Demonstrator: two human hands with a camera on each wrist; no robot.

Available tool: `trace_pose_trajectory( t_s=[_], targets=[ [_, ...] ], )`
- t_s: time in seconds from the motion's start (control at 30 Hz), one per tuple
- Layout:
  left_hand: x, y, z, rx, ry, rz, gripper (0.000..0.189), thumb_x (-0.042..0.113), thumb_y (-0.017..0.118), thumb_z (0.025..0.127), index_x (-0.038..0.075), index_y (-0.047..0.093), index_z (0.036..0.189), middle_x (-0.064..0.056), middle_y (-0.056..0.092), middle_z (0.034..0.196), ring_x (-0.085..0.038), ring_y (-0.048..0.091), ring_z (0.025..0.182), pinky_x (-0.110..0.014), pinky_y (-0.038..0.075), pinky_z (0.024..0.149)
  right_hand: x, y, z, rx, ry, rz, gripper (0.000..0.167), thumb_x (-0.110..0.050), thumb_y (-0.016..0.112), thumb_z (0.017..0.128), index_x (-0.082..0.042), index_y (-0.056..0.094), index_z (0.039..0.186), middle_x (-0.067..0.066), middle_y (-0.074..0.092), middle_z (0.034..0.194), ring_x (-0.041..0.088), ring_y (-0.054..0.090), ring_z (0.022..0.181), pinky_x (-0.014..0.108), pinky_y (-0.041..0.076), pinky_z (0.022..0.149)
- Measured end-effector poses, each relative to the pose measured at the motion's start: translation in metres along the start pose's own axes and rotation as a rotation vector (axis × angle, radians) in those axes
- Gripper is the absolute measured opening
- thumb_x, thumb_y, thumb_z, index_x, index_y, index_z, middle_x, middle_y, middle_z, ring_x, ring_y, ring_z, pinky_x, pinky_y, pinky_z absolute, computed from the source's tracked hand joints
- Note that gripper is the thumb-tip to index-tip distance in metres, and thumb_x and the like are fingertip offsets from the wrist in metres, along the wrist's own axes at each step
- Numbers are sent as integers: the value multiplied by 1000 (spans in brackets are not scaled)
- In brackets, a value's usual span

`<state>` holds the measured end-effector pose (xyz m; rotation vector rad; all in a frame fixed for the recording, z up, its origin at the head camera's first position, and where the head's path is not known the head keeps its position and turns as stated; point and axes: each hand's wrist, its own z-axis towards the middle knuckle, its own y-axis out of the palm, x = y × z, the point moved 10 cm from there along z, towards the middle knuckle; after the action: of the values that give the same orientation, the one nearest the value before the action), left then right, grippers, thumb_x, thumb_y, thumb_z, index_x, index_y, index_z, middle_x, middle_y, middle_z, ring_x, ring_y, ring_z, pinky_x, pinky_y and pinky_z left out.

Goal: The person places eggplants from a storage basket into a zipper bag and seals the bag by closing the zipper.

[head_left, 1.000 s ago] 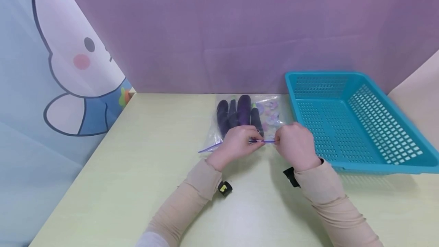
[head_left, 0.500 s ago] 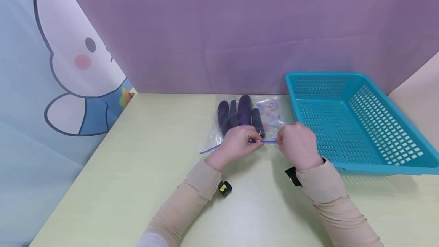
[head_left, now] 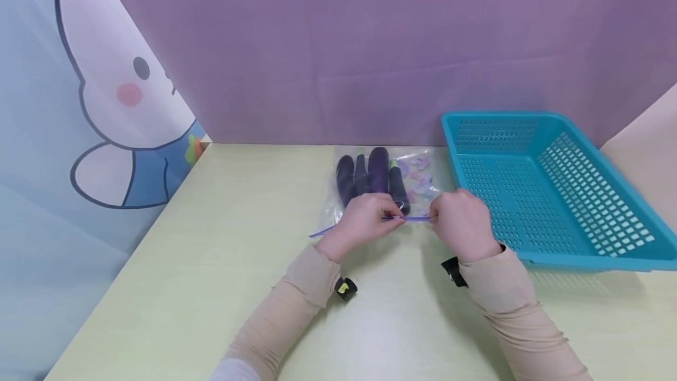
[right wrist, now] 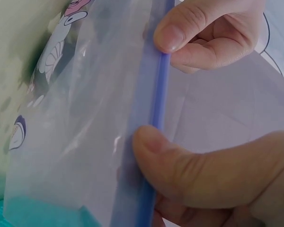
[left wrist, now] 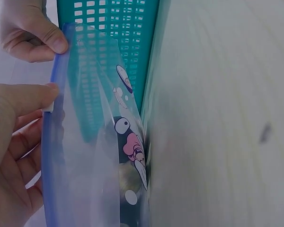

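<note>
A clear zip bag (head_left: 330,207) with cartoon prints lies at the back of the table. Several dark purple eggplants (head_left: 378,170) show inside it, side by side on its left half. My left hand (head_left: 365,216) pinches the bag's blue-purple zip strip (left wrist: 49,156), its thumb at a small white slider (left wrist: 48,108). Farther right along the same strip, my right hand (head_left: 460,222) grips it between thumb (right wrist: 156,146) and curled fingers. A short stretch of strip shows between both hands. The bag's mouth edge is lifted toward me in the wrist views.
A teal plastic basket (head_left: 529,258) with perforated walls stands to the right, close beside the bag and my right hand. A purple cloth backdrop (head_left: 317,46) hangs behind the pale table (head_left: 211,240). A blue cartoon-printed cloth (head_left: 37,222) hangs at the left.
The right hand has shifted slightly right along the zip strip, and the gap between the hands has widened a little. The left hand stays almost in place, pinching the strip.
</note>
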<state>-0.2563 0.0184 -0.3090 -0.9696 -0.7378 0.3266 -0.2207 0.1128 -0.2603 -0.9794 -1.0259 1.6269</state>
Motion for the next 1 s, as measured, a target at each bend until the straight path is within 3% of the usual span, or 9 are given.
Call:
trace_pose_trajectory(
  t_s=[0.53,1.0],
  targets=[
    [-8,0,0,-14,-30,-13,7,24,71,84,20,76,85,9,68,82,-2,57,66,-18,44,61,5,4,1,-23,3,17,12,6,66,71,-3,72,66,11,68,68,30,57,65,45,50,55],
    [-15,2,0,-82,-60,-41,9,23,71,85,16,76,89,5,68,81,-5,54,66,-18,42,62,3,2,2,0,-24,26,17,8,62,68,-5,71,62,9,66,63,27,57,58,44,48,49]
  ],
)
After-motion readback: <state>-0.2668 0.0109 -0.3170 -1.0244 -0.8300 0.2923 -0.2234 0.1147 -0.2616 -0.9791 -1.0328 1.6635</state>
